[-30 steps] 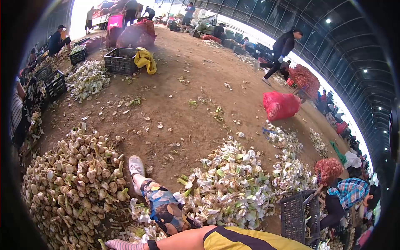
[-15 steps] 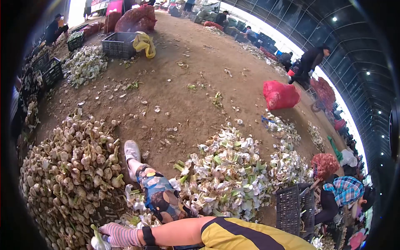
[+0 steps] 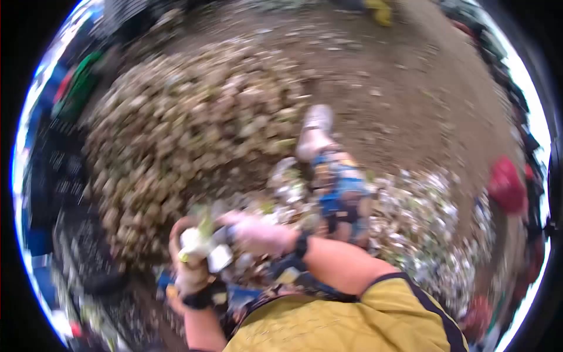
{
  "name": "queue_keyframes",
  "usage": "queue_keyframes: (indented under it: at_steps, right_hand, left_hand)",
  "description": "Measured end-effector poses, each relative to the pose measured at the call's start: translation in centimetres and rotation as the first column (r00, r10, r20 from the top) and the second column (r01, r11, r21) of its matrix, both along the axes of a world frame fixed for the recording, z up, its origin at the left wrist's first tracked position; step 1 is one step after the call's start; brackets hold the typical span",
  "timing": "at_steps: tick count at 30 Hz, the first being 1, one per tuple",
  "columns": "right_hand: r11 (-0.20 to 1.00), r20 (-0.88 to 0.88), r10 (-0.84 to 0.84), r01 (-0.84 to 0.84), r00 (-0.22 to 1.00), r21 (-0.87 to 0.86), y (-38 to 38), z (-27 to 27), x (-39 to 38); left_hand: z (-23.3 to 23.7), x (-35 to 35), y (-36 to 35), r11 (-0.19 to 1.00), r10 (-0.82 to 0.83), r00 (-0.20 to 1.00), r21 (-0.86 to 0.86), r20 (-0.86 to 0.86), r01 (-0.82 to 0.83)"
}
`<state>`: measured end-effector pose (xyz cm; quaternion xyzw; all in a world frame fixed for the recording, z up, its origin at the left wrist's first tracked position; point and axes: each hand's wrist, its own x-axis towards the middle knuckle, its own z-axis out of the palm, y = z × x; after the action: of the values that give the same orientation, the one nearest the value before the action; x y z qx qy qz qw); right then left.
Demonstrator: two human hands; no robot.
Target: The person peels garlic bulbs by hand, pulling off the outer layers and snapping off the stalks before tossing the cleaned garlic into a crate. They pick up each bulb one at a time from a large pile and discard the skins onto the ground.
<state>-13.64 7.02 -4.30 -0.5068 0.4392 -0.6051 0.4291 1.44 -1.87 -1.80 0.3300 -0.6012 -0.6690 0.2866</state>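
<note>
The view is motion-blurred. My left hand (image 3: 189, 276), in a pale glove with a black wrist strap, is closed around a white garlic bulb (image 3: 195, 240) with a green stalk, low and left of centre. My right hand (image 3: 258, 234), in a pinkish striped glove, touches the same bulb from the right; whether it also holds a tool I cannot tell. My yellow-sleeved right arm (image 3: 363, 281) runs in from the lower right. Just beyond the hands lies a big heap of untrimmed garlic bulbs (image 3: 187, 129).
My leg in patterned trousers and a white shoe (image 3: 315, 126) stretches out ahead. A pile of white and green trimmings (image 3: 428, 234) lies to the right of it. Dark crates (image 3: 53, 170) stand at the left. Bare dirt floor (image 3: 410, 88) lies beyond, with a red sack (image 3: 507, 188) at right.
The camera has swung sharply down and left, so the bulb heap now fills the middle. Both hands have come up together on one bulb; before, only my right arm showed at the bottom edge.
</note>
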Motion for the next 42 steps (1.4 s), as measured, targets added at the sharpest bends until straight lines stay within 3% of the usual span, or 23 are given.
queue_keyframes:
  at_steps: [1, 3, 5, 6, 7, 10, 13, 15, 17, 18, 20, 21, 22, 23, 25, 26, 28, 32, 35, 38, 39, 41, 42]
  right_hand:
    - [0.95, 0.171, 0.036, -0.087, 0.985, 0.3, 0.5, 5.6, -1.3]
    - [0.96, 0.687, -0.124, -0.089, 0.716, 0.266, -0.6, 3.3, -0.1]
    - [0.952, 0.213, -0.235, 0.181, 0.948, 0.246, -0.4, 3.5, -0.2]
    - [0.96, 0.883, -0.172, -0.128, 0.436, 0.25, -1.0, 4.1, -0.2]
    - [0.955, 0.703, -0.185, -0.041, 0.687, 0.292, 0.0, 3.6, -0.4]
    - [0.891, 0.597, -0.234, -0.076, 0.768, 0.448, -0.2, 3.9, -0.6]
    - [0.976, -0.163, -0.086, 0.116, 0.983, 0.183, 1.4, 3.4, -0.6]
    - [0.927, 0.698, -0.24, -0.055, 0.675, 0.372, 2.3, 3.4, 0.0]
    - [0.986, 0.876, -0.013, -0.141, 0.482, 0.092, 1.8, 3.6, -0.6]
    - [0.976, 0.803, -0.039, -0.15, 0.594, 0.159, 1.5, 3.9, -0.8]
    - [0.934, 0.025, 0.015, -0.023, 1.0, 0.356, -0.3, 4.1, -0.6]
    - [0.913, -0.373, 0.233, -0.07, 0.898, 0.402, -1.1, 3.2, -0.6]
    - [0.9, -0.779, 0.377, -0.001, 0.502, 0.436, -1.5, 3.3, 0.1]
    - [0.881, -0.836, 0.432, 0.039, 0.339, 0.471, -1.6, 2.8, 0.5]
    - [0.989, -0.785, -0.104, 0.146, 0.61, -0.017, -2.0, 2.9, 2.1]
    - [0.99, -0.789, -0.096, 0.143, 0.606, -0.01, -2.6, 3.4, 2.7]
    - [0.993, -0.19, -0.115, 0.115, 0.975, -0.009, -3.6, 4.6, 3.7]
    - [0.954, -0.173, 0.042, 0.012, 0.984, 0.3, -3.6, 3.3, 2.9]
    - [0.93, 0.337, 0.101, -0.21, 0.936, 0.303, -3.8, 3.5, 3.0]
    - [0.913, 0.052, 0.198, -0.204, 0.979, 0.353, -3.6, 3.3, 2.0]
    - [0.92, -0.295, 0.234, -0.113, 0.926, 0.375, -3.0, 3.1, 2.0]
    - [0.932, -0.735, 0.292, -0.01, 0.612, 0.362, -2.0, 2.7, 2.1]
    - [0.916, -0.755, 0.362, -0.06, 0.547, 0.396, -1.6, 3.0, 2.2]
  left_hand:
    - [0.8, -0.1, -0.6, 0.993, -0.103, 0.988, 0.045, -0.112, 0.109]
    - [0.0, 0.4, -0.9, 0.992, -0.124, 0.988, -0.017, -0.093, 0.123]
    - [-0.4, 0.9, -1.0, 0.962, 0.003, 0.979, 0.268, -0.202, 0.053]
    - [0.8, 0.7, -0.4, 0.94, 0.04, 0.99, 0.34, -0.133, 0.008]
    - [3.4, -0.1, 0.1, 0.912, 0.069, 0.996, 0.41, -0.064, -0.036]
    - [1.3, 1.1, -0.6, 0.929, 0.14, 0.92, 0.37, -0.366, 0.005]
    - [2.5, 1.5, -1.7, 0.817, 0.444, 0.706, 0.573, -0.552, -0.065]
    - [2.0, 2.5, -2.8, 0.771, 0.519, 0.608, 0.636, -0.601, -0.031]
    - [0.8, 3.7, -3.6, 0.694, 0.599, 0.578, 0.719, -0.554, -0.03]
    - [0.2, 4.1, -3.5, 0.699, 0.588, 0.57, 0.715, -0.574, -0.002]
    - [0.9, 4.0, -2.7, 0.586, 0.679, 0.585, 0.807, -0.444, -0.068]
    - [1.6, 3.6, -2.2, 0.581, 0.682, 0.582, 0.811, -0.442, -0.064]
    - [2.2, 3.3, -1.8, 0.566, 0.706, 0.586, 0.814, -0.397, -0.131]
    - [2.6, 3.3, -1.6, 0.549, 0.73, 0.588, 0.812, -0.348, -0.201]
    - [2.6, 3.5, -1.9, 0.565, 0.703, 0.638, 0.791, -0.314, -0.233]
    - [2.4, 3.1, -1.6, 0.624, 0.656, 0.687, 0.737, -0.314, -0.259]
    - [2.1, 2.2, -0.5, 0.745, 0.528, 0.787, 0.619, -0.318, -0.25]
    - [1.4, 1.2, 0.7, 0.834, 0.442, 0.839, 0.489, -0.318, -0.254]
    - [2.3, 4.0, -1.1, 0.684, 0.499, 0.836, 0.696, -0.227, -0.219]
    - [4.0, 10.8, -5.6, 0.674, 0.701, 0.656, 0.559, -0.279, -0.483]
    - [4.3, 15.0, -7.9, 0.659, 0.748, 0.562, 0.493, -0.353, -0.567]
    - [5.0, 24.8, -13.0, 0.582, 0.729, 0.444, 0.129, -0.522, -0.803]
    - [5.6, 29.3, -15.1, 0.562, 0.704, 0.319, 0.224, -0.635, -0.796]
